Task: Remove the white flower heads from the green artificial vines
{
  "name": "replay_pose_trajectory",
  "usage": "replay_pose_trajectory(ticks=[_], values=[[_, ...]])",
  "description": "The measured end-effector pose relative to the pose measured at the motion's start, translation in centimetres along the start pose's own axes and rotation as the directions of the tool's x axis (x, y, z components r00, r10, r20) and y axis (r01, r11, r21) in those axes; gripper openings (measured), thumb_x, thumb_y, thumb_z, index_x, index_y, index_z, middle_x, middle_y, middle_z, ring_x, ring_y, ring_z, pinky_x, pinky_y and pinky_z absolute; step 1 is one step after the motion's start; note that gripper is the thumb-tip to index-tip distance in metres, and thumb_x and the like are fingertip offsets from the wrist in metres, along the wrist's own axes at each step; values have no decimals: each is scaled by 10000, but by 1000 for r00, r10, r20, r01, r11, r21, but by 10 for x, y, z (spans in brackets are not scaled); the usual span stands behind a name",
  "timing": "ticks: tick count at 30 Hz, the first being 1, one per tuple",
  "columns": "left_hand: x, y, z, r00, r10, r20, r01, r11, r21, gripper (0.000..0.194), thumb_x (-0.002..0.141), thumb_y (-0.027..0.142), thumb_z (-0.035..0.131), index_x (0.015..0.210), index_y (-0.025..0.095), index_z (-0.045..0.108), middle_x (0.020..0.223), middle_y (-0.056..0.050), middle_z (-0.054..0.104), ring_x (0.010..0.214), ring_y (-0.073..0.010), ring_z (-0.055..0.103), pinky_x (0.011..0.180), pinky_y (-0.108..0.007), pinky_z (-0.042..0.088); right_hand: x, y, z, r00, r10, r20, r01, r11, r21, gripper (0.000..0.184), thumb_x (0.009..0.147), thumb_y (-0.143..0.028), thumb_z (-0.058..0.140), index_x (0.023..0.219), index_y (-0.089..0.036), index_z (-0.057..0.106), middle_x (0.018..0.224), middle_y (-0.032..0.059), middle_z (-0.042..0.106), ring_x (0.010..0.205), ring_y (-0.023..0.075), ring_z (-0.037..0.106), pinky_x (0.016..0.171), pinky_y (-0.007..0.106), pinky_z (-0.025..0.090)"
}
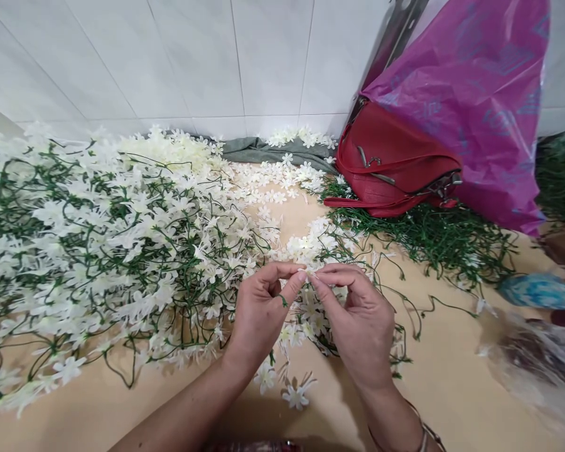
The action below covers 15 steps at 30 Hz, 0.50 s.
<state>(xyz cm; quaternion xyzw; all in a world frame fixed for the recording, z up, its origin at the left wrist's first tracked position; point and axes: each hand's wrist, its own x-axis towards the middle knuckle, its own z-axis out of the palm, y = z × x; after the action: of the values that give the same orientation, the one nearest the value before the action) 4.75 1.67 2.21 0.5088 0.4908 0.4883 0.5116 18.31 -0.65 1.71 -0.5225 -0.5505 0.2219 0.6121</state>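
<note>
Both hands meet above the tan floor (452, 389), the left hand (258, 314) pinching a thin green stem (283, 301) between thumb and forefinger while the right hand (360, 320) nips a small white flower (311, 274) at its fingertips, the two grips touching tip to tip. Just beneath them hangs a flowered sprig (306, 320), with a large heap of white-flowered vines (98, 238) spread to the left. Further back, a red handbag (390, 166) leans against a purple plastic bag (471, 94), with bare green stems (447, 242) piled before them.
</note>
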Motion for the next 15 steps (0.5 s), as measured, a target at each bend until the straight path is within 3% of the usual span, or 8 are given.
replay_pose_trajectory(ticks=[5,9,12,15], values=[[-2,-6,1,995,104,-3,-103,990,95,114,903,278,721,922,182,780,631,31,610,512,-90,388,509,-230,323,-3,5,1,995,-102,-3,101,991,-90,170,897,-88,730,846,-235,662,908,-5,710,902,166,676,849,343,521],[-5,-6,-1,959,284,21,-281,935,216,71,928,205,705,953,203,772,683,36,678,478,-71,380,479,-204,330,-4,4,3,996,70,-48,-73,995,-66,142,872,-144,746,839,-234,642,829,-16,692,808,165,662,784,318,517],[-6,-5,-4,897,435,76,-437,853,283,107,941,145,690,999,209,754,904,-10,792,504,-67,452,548,-200,434,-4,4,2,978,206,-40,-207,978,-38,169,846,-173,742,995,-229,688,804,-17,666,758,164,629,751,309,509],[-5,-4,-7,870,476,129,-490,806,333,125,949,124,677,1021,207,738,965,-27,804,487,-64,421,551,-205,435,-4,7,0,958,285,22,-285,958,17,280,868,-223,736,1146,-227,703,838,-7,650,780,164,609,756,307,508]])
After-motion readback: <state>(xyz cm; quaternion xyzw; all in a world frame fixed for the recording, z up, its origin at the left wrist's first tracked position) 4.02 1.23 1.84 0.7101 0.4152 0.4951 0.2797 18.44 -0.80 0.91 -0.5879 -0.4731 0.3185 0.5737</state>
